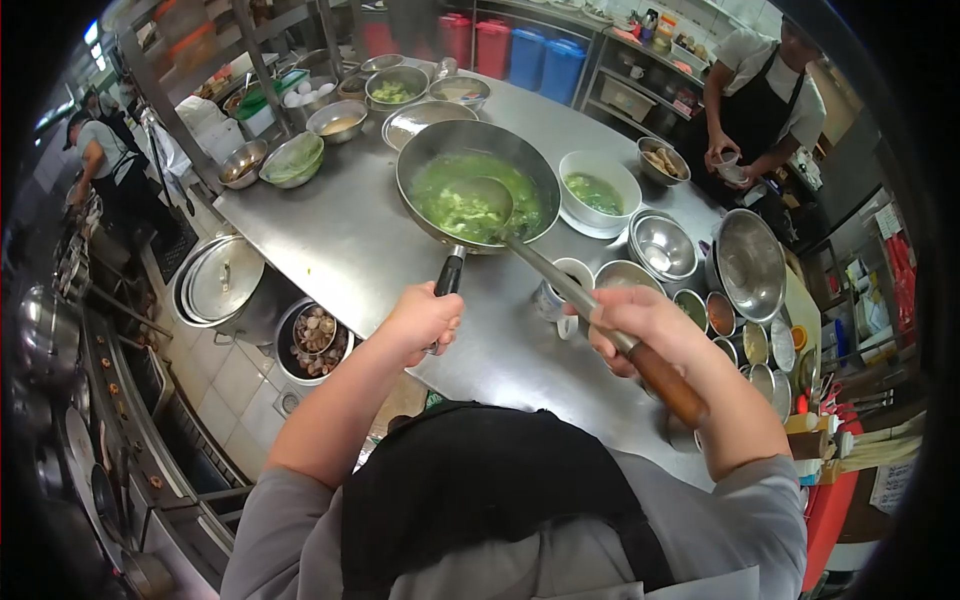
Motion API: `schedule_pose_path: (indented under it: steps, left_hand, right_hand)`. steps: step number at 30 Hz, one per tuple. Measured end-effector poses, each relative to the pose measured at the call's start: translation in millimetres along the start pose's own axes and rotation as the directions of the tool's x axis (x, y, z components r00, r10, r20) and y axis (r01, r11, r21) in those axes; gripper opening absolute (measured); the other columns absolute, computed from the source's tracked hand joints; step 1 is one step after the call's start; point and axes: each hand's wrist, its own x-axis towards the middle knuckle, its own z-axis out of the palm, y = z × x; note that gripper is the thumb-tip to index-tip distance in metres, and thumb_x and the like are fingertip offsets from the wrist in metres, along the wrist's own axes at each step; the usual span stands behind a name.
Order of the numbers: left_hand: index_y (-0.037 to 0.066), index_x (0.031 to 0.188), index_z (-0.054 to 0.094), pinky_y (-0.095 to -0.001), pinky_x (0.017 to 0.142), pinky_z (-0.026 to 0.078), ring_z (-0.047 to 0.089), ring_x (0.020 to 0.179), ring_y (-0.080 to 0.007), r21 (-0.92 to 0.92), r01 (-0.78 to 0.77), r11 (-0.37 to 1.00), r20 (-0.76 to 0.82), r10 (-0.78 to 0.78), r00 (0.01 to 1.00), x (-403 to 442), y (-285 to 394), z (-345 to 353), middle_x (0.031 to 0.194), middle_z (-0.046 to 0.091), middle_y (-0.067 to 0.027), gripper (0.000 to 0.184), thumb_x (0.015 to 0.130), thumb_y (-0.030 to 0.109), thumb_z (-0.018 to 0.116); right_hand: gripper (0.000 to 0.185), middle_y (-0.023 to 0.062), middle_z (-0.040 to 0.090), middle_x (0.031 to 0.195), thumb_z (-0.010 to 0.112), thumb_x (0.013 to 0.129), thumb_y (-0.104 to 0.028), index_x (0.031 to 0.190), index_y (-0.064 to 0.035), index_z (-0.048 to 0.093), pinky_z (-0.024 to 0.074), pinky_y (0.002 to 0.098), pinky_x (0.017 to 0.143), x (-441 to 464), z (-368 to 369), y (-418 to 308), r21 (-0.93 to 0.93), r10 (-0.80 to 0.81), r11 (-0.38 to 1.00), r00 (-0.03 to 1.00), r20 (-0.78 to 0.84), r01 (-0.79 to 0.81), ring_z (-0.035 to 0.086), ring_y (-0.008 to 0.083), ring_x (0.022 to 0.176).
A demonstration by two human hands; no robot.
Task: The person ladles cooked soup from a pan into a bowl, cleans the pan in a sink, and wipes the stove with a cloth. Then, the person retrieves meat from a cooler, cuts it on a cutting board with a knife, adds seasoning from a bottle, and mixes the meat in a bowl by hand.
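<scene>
My left hand (pixel 425 318) is closed round the black handle of a wok (pixel 408 170). Green soup with pale pieces (pixel 465 200) lies inside it. My right hand (pixel 640 325) grips the long metal shaft of a ladle (pixel 560 283), near its brown wooden end. The ladle's bowl dips into the soup at the wok's right part. Just right of the wok, a white bowl (pixel 625 175) holds similar green soup. A white mug (pixel 548 303) stands below the ladle's shaft.
Metal bowls (pixel 665 245) and small containers (pixel 720 315) line the right side of the steel table (pixel 330 240). More bowls stand at the far left edge. A co-worker (pixel 760 100) holds a clear cup at the back right; another person (pixel 105 160) stands far left.
</scene>
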Motion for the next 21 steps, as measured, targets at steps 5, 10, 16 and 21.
schedule_pose_path:
  steps: [5,10,16,21]
  left_hand:
    - [0.010,0.090,0.042,-0.0261,0.040,0.033,0.042,0.045,-0.0078,-0.013,0.025,1.000,0.022,-0.025,0.999,-2.0,2.3,-0.8,0.064,0.048,0.0010,0.015,0.087,0.010,0.057]
    - [0.010,0.090,0.044,-0.0267,0.040,0.032,0.041,0.044,-0.0076,-0.036,0.019,0.999,0.065,-0.017,0.998,0.9,7.8,-0.9,0.063,0.047,0.0013,0.014,0.088,0.011,0.058]
    - [0.010,0.088,0.045,-0.0259,0.040,0.031,0.040,0.044,-0.0069,-0.056,0.017,0.998,0.087,-0.012,0.996,9.9,15.7,4.6,0.064,0.047,0.0019,0.012,0.089,0.010,0.057]
    - [0.010,0.089,0.045,-0.0242,0.040,0.030,0.040,0.044,-0.0062,-0.085,0.029,0.996,0.092,-0.021,0.995,15.8,18.4,6.7,0.064,0.046,0.0029,0.012,0.088,0.009,0.057]
  right_hand:
    - [0.046,-0.0004,0.058,0.071,0.052,0.096,-0.029,0.126,0.0064,0.052,0.0319,0.0259,0.047,15.5,-12.5,5.1,0.422,-0.066,0.906,0.979,0.194,-0.023,0.038,0.0096,0.048]
    - [0.047,-0.0021,0.055,0.070,0.048,0.098,-0.027,0.129,0.0080,0.051,0.0318,0.0242,0.044,8.4,-11.3,-6.8,0.439,-0.125,0.897,0.984,0.126,0.058,0.037,0.0075,0.045]
    - [0.047,-0.0024,0.053,0.068,0.045,0.099,-0.025,0.130,0.0108,0.048,0.0321,0.0222,0.040,-8.1,-33.9,-22.2,0.503,-0.186,0.849,0.983,-0.002,0.161,0.038,0.0062,0.043]
    - [0.045,-0.0012,0.054,0.072,0.046,0.098,-0.025,0.127,0.0097,0.050,0.0342,0.0244,0.045,-23.6,-73.1,-25.2,0.532,-0.314,0.809,0.949,0.032,0.250,0.041,0.0075,0.048]
